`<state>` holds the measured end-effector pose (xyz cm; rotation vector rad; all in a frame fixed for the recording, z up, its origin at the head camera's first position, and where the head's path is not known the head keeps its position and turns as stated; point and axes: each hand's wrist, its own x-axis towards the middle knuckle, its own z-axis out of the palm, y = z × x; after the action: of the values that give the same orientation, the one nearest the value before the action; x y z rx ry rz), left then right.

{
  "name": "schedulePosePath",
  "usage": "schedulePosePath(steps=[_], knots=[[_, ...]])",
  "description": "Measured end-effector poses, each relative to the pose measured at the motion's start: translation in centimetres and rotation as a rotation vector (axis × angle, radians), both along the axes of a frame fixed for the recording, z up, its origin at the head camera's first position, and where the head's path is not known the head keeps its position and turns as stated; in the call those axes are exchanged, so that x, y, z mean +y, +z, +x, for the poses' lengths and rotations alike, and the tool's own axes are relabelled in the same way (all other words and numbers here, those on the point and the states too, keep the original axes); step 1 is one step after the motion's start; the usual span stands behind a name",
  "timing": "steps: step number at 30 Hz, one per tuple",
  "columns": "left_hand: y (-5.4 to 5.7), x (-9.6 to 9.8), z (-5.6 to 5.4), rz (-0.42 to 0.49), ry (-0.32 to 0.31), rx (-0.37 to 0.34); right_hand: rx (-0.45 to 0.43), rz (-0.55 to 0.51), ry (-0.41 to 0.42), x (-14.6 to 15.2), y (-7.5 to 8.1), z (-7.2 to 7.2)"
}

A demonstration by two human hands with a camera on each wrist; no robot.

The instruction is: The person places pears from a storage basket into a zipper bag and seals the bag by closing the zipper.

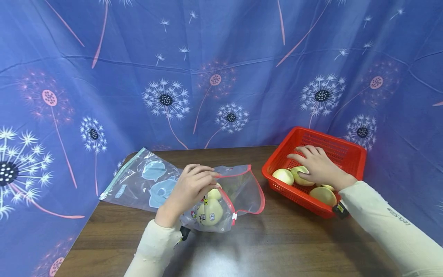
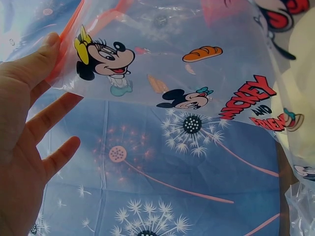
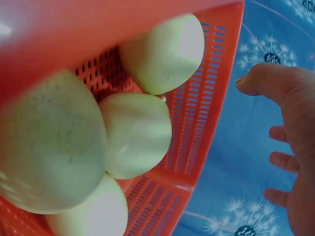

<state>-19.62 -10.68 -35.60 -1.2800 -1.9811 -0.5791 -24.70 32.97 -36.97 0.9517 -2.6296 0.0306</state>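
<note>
Here my left hand pinches the Mickey-print slider bag left of the red basket, mouth and long axis towards it; my right hand hangs spread above its pears

Two hands appear in the head view, one left hand near the centre and one right hand at the centre right, with two pale sleeves, one at the lower centre-left and one at the lower right. There are two clear plastic bags, one red-edged bag at the centre and one teal-edged bag at the centre left. Four green fruits show in one red basket at the centre right, and two bagged fruits show just below centre, above one wooden table.
</note>
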Motion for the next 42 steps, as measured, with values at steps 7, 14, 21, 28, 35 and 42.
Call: schedulePosePath(steps=[7,14,21,28,35,42], knots=[[-0.2,-0.2,-0.1,0.005,-0.003,-0.005,-0.143,0.025,-0.120,1.1,-0.1,-0.5],[-0.5,-0.4,-0.3,-0.005,-0.015,-0.001,-0.249,0.097,-0.160,1.8,-1.1,-1.5],[-0.5,-0.5,-0.4,0.009,-0.019,-0.003,-0.313,0.136,-0.172,2.1,-1.9,-2.4],[-0.5,-0.5,-0.5,0.009,-0.021,0.001,-0.388,0.182,-0.170,1.9,-2.7,-3.4],[-0.4,-0.2,-0.6,-0.004,-0.021,0.015,-0.423,0.194,-0.160,1.0,-3.1,-3.5],[-0.5,0.0,-0.5,-0.006,-0.025,0.010,-0.463,0.155,-0.235,0.7,-4.0,-3.8]])
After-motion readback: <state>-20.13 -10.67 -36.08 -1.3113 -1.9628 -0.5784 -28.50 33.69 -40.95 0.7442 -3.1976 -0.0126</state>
